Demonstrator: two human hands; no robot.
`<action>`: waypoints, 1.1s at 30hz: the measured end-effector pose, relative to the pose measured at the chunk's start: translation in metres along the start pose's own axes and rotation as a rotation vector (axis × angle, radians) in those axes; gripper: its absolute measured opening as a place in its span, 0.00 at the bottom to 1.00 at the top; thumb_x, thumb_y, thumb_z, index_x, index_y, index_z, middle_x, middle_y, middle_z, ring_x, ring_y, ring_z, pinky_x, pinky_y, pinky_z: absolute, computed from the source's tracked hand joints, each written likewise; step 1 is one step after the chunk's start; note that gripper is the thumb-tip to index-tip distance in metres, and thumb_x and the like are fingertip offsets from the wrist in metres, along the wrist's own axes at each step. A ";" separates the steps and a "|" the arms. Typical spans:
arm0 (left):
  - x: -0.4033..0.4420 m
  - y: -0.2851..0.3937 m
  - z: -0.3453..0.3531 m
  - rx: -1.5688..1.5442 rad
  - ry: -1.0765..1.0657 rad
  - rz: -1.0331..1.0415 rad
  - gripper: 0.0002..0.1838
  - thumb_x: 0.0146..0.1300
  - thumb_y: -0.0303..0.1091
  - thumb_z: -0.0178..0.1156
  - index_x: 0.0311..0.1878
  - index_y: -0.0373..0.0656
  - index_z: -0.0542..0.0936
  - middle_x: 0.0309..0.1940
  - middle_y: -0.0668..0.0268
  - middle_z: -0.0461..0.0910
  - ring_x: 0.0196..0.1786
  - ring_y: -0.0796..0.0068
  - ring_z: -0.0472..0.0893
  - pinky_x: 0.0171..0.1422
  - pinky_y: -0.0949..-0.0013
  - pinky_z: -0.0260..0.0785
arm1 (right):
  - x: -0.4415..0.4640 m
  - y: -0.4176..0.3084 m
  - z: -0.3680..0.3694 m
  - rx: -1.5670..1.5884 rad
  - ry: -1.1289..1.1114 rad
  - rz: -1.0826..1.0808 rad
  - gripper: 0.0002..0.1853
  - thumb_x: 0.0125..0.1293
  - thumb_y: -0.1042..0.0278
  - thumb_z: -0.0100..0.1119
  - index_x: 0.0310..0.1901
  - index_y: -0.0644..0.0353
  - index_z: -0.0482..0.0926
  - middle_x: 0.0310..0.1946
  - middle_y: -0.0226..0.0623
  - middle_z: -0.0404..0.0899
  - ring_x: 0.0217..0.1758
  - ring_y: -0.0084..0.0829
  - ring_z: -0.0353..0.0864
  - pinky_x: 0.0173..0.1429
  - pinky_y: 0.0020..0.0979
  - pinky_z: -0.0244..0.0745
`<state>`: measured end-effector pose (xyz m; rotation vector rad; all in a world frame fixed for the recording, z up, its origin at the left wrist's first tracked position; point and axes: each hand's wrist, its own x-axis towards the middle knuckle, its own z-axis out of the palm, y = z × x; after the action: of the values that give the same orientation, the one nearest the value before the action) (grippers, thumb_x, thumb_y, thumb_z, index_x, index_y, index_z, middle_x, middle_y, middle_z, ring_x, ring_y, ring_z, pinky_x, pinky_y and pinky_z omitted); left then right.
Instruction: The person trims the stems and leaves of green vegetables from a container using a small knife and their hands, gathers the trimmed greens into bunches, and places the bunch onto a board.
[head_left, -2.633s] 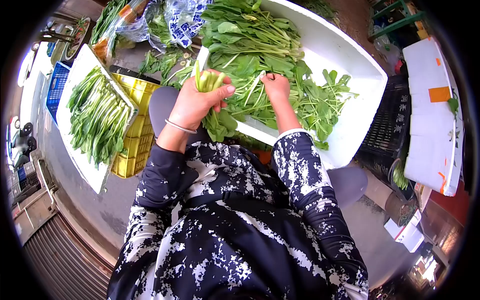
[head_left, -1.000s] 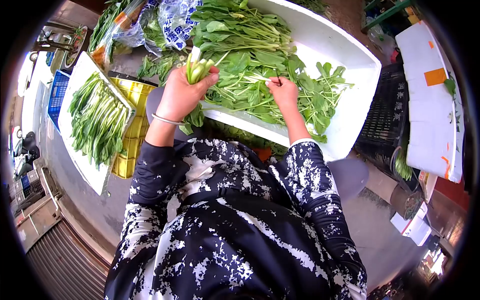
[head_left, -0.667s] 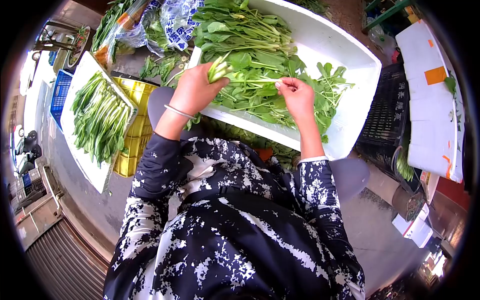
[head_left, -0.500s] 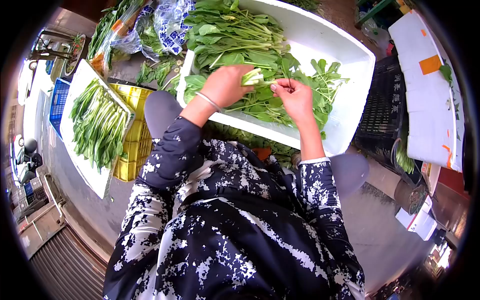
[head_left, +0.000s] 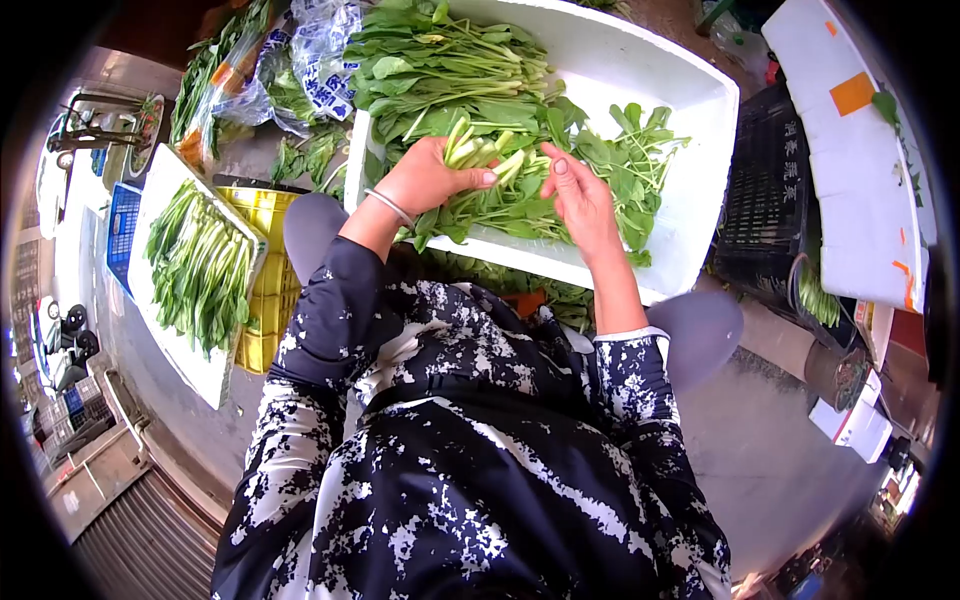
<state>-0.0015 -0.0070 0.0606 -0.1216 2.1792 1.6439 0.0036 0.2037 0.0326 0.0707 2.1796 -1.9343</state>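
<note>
Left hand gripping a bunch of greens by the stems; right hand partly open just beside it.
The left hand [head_left: 428,184] is closed around the bunch [head_left: 478,152], which sits over the near side of the white foam box [head_left: 640,55]. Pale stem ends project beyond the thumb toward the right hand [head_left: 586,205], an arrangement that probably keeps them exposed and reachable. The right hand has thumb and fingers apart, with no stem visible between them. Loose greens [head_left: 645,165] lie in the box beyond the right hand; a layered pile [head_left: 450,68] lies beyond the left hand, apparently kept separate from them. Left of the left hand, a white board [head_left: 168,180] leans tilted by a yellow crate [head_left: 268,305], carrying aligned greens [head_left: 203,275].
</note>
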 end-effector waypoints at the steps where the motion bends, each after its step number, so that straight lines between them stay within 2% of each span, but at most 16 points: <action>1: -0.001 0.005 0.001 -0.028 -0.026 0.004 0.14 0.50 0.36 0.68 0.40 0.43 0.81 0.25 0.77 0.77 0.21 0.89 0.68 0.22 0.82 0.59 | -0.005 -0.008 0.001 0.170 -0.122 -0.007 0.24 0.63 0.56 0.55 0.54 0.66 0.71 0.26 0.30 0.75 0.28 0.17 0.71 0.32 0.17 0.66; 2: -0.002 0.011 0.003 -0.026 -0.034 0.008 0.14 0.50 0.36 0.68 0.40 0.43 0.81 0.25 0.77 0.77 0.21 0.89 0.68 0.22 0.82 0.59 | -0.009 -0.012 0.002 0.340 -0.246 -0.017 0.26 0.63 0.55 0.54 0.56 0.66 0.69 0.26 0.29 0.74 0.28 0.17 0.71 0.32 0.17 0.65; 4: -0.005 0.025 0.004 -0.052 -0.059 -0.084 0.18 0.47 0.34 0.70 0.41 0.38 0.80 0.32 0.68 0.81 0.31 0.82 0.75 0.39 0.76 0.68 | -0.011 -0.014 0.007 0.322 -0.251 -0.062 0.27 0.63 0.55 0.54 0.58 0.66 0.66 0.27 0.28 0.73 0.28 0.16 0.68 0.31 0.17 0.64; 7: -0.003 0.024 0.006 0.041 -0.058 -0.054 0.18 0.47 0.35 0.70 0.40 0.39 0.81 0.30 0.69 0.81 0.30 0.83 0.74 0.37 0.76 0.67 | -0.012 -0.018 0.012 0.211 -0.161 -0.155 0.24 0.64 0.57 0.54 0.56 0.64 0.69 0.24 0.23 0.72 0.25 0.12 0.65 0.27 0.16 0.59; 11: -0.007 0.036 0.007 0.023 -0.136 -0.116 0.17 0.46 0.36 0.70 0.39 0.39 0.81 0.29 0.69 0.81 0.29 0.82 0.75 0.36 0.75 0.67 | -0.009 -0.002 -0.015 0.159 -0.216 -0.136 0.22 0.64 0.58 0.54 0.55 0.62 0.71 0.21 0.21 0.69 0.21 0.13 0.63 0.25 0.16 0.57; 13: -0.007 0.037 0.009 0.034 -0.135 -0.107 0.17 0.46 0.36 0.70 0.39 0.39 0.81 0.29 0.69 0.81 0.29 0.81 0.75 0.37 0.74 0.68 | -0.009 0.000 -0.032 0.186 -0.036 -0.010 0.21 0.65 0.64 0.52 0.58 0.62 0.67 0.20 0.20 0.62 0.21 0.13 0.57 0.22 0.16 0.53; 16: -0.004 0.034 0.016 0.078 -0.131 -0.067 0.17 0.46 0.36 0.70 0.39 0.39 0.81 0.29 0.68 0.81 0.29 0.80 0.75 0.38 0.73 0.68 | -0.015 -0.005 -0.037 0.199 0.124 0.019 0.24 0.65 0.64 0.52 0.60 0.63 0.64 0.20 0.20 0.60 0.20 0.13 0.56 0.22 0.16 0.53; 18: -0.001 0.032 0.027 0.115 -0.143 -0.031 0.17 0.46 0.36 0.70 0.39 0.39 0.81 0.29 0.68 0.81 0.29 0.79 0.75 0.38 0.73 0.68 | -0.025 -0.012 -0.029 0.197 0.106 0.054 0.25 0.65 0.64 0.52 0.61 0.64 0.62 0.20 0.20 0.61 0.21 0.13 0.56 0.23 0.16 0.53; 20: 0.003 0.031 0.036 0.278 -0.107 0.073 0.16 0.46 0.36 0.70 0.38 0.39 0.81 0.27 0.64 0.81 0.28 0.77 0.76 0.39 0.71 0.68 | -0.028 -0.017 -0.021 0.248 -0.133 -0.017 0.24 0.65 0.64 0.51 0.60 0.65 0.63 0.20 0.20 0.61 0.21 0.13 0.57 0.24 0.15 0.53; 21: 0.005 0.032 0.039 0.316 -0.123 0.069 0.17 0.46 0.37 0.70 0.37 0.39 0.81 0.26 0.61 0.80 0.27 0.74 0.76 0.38 0.70 0.69 | -0.026 -0.015 -0.016 0.225 -0.129 -0.075 0.21 0.65 0.65 0.51 0.57 0.66 0.67 0.19 0.19 0.60 0.20 0.12 0.56 0.23 0.16 0.52; 24: 0.004 0.035 0.042 0.359 -0.133 0.087 0.17 0.46 0.37 0.70 0.38 0.38 0.80 0.26 0.67 0.80 0.28 0.81 0.73 0.37 0.73 0.68 | -0.021 -0.007 -0.025 0.222 -0.122 0.029 0.24 0.63 0.59 0.56 0.57 0.63 0.69 0.18 0.20 0.65 0.20 0.14 0.59 0.25 0.16 0.57; 25: 0.006 0.032 0.042 0.339 -0.132 0.082 0.17 0.46 0.37 0.70 0.38 0.38 0.80 0.26 0.67 0.80 0.28 0.80 0.73 0.37 0.73 0.68 | -0.021 -0.006 -0.031 0.419 -0.197 0.052 0.21 0.63 0.59 0.55 0.54 0.61 0.73 0.16 0.19 0.62 0.18 0.13 0.57 0.22 0.16 0.54; 26: 0.007 0.032 0.042 0.341 -0.132 0.081 0.17 0.46 0.37 0.70 0.38 0.38 0.80 0.26 0.67 0.80 0.28 0.80 0.73 0.37 0.73 0.68 | -0.022 -0.002 -0.034 0.421 -0.197 0.052 0.21 0.63 0.59 0.55 0.54 0.61 0.73 0.16 0.19 0.62 0.18 0.13 0.57 0.22 0.16 0.54; 29: 0.012 0.036 0.050 0.342 -0.151 0.103 0.18 0.46 0.39 0.71 0.37 0.37 0.80 0.26 0.67 0.80 0.28 0.80 0.73 0.37 0.73 0.68 | -0.024 0.012 -0.039 0.766 -0.130 0.286 0.16 0.63 0.57 0.54 0.46 0.60 0.78 0.15 0.19 0.59 0.15 0.13 0.56 0.19 0.17 0.51; 32: 0.019 0.031 0.061 0.320 -0.164 0.097 0.20 0.45 0.40 0.71 0.37 0.37 0.80 0.26 0.67 0.80 0.28 0.80 0.73 0.37 0.74 0.68 | -0.030 0.009 -0.043 0.515 -0.020 0.253 0.17 0.66 0.58 0.50 0.51 0.58 0.74 0.16 0.19 0.59 0.16 0.13 0.55 0.20 0.17 0.51; 33: 0.020 0.032 0.065 0.294 -0.159 0.090 0.20 0.44 0.40 0.72 0.37 0.36 0.80 0.27 0.67 0.80 0.28 0.80 0.73 0.37 0.74 0.68 | -0.031 0.008 -0.042 0.417 0.051 0.154 0.17 0.65 0.59 0.51 0.52 0.58 0.74 0.16 0.19 0.59 0.17 0.12 0.55 0.20 0.16 0.50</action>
<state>-0.0126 0.0668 0.0674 0.1873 2.3002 1.3088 0.0297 0.2496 0.0358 0.3483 1.7049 -2.2791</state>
